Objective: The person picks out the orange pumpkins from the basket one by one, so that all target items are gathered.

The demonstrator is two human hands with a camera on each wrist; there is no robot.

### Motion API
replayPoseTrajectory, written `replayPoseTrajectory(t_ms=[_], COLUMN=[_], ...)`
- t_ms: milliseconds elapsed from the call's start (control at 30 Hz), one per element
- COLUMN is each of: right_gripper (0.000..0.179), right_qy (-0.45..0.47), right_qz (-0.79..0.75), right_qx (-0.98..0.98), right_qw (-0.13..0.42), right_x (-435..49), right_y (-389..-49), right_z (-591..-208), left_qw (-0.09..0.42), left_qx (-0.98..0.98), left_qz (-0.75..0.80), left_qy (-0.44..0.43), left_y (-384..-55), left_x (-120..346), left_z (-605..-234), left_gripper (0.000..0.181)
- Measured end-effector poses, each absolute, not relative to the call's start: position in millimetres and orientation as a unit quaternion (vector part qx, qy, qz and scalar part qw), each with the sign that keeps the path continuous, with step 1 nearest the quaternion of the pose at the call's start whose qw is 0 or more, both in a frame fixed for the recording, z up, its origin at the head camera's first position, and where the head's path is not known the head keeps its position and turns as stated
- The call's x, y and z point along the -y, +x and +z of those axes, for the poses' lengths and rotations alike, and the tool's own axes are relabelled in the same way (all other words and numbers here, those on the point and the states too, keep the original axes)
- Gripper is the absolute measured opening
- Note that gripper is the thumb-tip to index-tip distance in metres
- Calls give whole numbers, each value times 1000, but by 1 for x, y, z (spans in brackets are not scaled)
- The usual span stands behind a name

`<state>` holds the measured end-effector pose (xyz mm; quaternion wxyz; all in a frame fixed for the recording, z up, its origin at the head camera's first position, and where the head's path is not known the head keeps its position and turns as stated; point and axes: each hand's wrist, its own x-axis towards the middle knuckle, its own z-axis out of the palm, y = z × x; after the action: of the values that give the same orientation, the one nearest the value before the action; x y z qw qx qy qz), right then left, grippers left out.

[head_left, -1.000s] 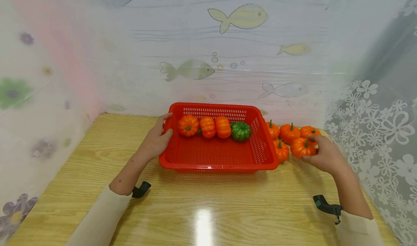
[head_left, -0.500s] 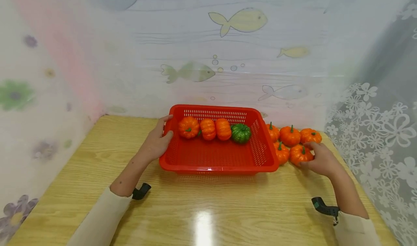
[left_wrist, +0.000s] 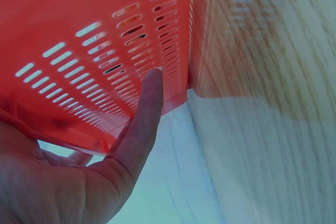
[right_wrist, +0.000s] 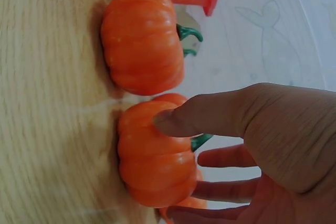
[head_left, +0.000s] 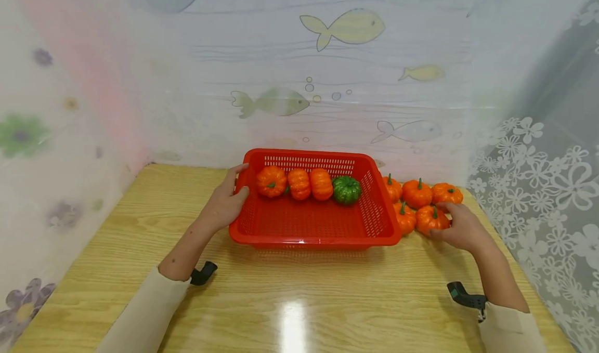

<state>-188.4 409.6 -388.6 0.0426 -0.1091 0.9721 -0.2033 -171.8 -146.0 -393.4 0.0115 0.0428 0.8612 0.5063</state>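
Observation:
In the head view, my left hand point(head_left: 223, 203) grips the left rim of the red plastic basket point(head_left: 299, 240). The left wrist view shows a finger point(left_wrist: 144, 114) along the basket's slotted outer wall. Inside the basket, three orange pumpkins point(head_left: 299, 183) and a green pumpkin point(head_left: 346, 190) line the back. At the right, my right hand point(head_left: 460, 228) holds an orange pumpkin point(head_left: 429, 220) by its side, low at the table. Seen from the right wrist, the thumb point(right_wrist: 178, 121) overlaps this ribbed pumpkin point(right_wrist: 155, 171), with the other fingers at its stem side.
Several more orange pumpkins point(head_left: 417, 194) stand in two rows close against the basket's right side. The wooden table point(head_left: 243, 301) runs back to a wall point(head_left: 281, 51) covered with fish-print sheeting. A lace-patterned curtain point(head_left: 557, 197) borders the right side.
My right hand has lowered the front orange pumpkin slightly toward the table and a little left, into the front row. The left hand stays on the basket rim.

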Motion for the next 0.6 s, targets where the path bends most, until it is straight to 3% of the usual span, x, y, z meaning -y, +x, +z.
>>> replayPoseTrajectory(t_ms=[600], right_gripper=[74], right_qy=[-135], right_qz=[-200], right_qx=[-968], right_qw=[-61], right_x=[-367], right_y=[-168], right_z=[-351], left_qw=[14], left_qx=[-860], left_qz=[508], left_qy=[43], left_y=[-171], left_x=[146], left_z=[-392], left_gripper=[61])
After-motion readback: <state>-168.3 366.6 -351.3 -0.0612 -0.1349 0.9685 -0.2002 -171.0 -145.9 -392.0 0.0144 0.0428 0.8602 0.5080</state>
